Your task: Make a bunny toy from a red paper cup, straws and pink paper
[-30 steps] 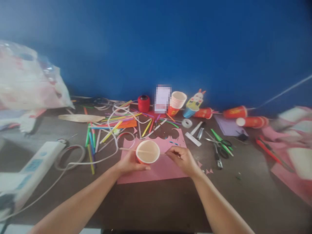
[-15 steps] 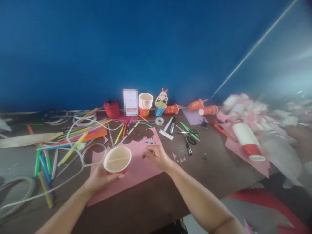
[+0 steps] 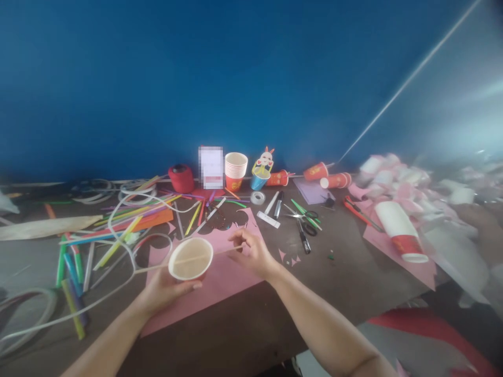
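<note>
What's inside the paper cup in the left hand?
A thin stick crosses the inside of the paper cup and pokes out on both sides. The inner wall nearest the camera is hidden by the near rim.

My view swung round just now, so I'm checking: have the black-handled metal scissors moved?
No. The scissors still lie to the right of the round white tape roll, as before; the camera's view shifted instead.

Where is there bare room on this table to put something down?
The dark table is bare between the right forearm, the small green scrap and the pink paper at far right; also between that arm and the left forearm, in front of the pink sheet beneath the held cup. It is crowded left with straws, behind with stacked cups.
</note>
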Action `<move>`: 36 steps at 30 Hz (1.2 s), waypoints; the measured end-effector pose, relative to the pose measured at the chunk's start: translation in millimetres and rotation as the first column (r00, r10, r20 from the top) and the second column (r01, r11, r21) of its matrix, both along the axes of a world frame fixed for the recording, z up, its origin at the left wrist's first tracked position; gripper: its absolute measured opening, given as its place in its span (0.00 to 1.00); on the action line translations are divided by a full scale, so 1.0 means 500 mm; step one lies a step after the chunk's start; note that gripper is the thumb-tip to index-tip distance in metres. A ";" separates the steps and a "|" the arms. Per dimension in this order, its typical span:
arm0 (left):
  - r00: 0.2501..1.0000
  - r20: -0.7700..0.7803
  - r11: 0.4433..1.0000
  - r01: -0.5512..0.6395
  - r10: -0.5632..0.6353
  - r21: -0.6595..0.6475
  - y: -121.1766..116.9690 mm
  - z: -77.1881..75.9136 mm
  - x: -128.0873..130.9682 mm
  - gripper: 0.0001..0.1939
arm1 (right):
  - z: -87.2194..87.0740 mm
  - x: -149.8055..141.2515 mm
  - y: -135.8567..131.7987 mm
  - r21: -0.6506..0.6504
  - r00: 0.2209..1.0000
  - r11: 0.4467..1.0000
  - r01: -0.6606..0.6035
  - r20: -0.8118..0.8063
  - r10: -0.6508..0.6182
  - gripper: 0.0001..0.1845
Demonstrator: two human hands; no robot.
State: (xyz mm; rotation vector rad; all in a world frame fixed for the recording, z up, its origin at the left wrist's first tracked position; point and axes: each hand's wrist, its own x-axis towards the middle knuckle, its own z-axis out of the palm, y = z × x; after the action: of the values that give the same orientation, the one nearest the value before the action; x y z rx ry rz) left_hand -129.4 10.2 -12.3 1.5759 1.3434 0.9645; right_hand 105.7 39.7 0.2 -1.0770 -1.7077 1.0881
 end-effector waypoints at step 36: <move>0.906 0.413 0.995 -0.066 0.091 -0.076 0.001 -0.017 -0.013 0.35 | 0.045 0.156 0.046 -0.169 0.993 0.981 0.098 0.082 -0.085 0.17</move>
State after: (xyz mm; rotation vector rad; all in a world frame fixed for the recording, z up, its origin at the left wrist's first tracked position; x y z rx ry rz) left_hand -136.1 10.8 -20.7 1.1893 1.1259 1.2187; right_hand 183.8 62.5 23.0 -1.3073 -1.6265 1.1667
